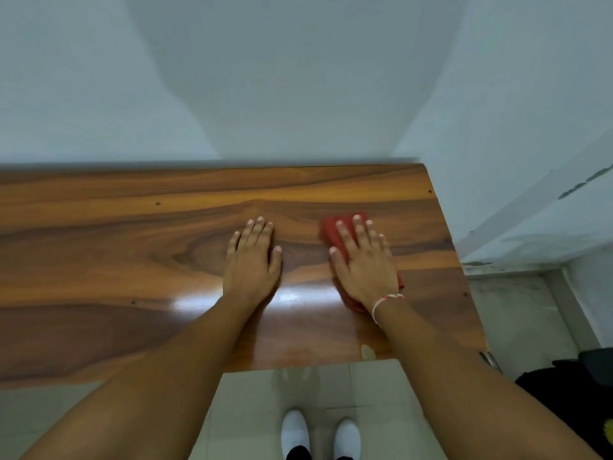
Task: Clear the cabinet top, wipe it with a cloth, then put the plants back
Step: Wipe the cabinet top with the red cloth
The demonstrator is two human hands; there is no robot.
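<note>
The glossy wooden cabinet top fills the middle of the head view, bare of plants. My left hand lies flat on the wood near the centre, fingers apart, holding nothing. My right hand presses flat on a red cloth, which shows beyond my fingertips and beside my wrist. A red and white thread band circles that wrist. No plants are in view.
A pale wall rises behind the cabinet and another stands to its right. The cabinet's right end borders a grey floor strip. Dark objects sit on the floor at lower right. My white shoes stand on tiles below the front edge.
</note>
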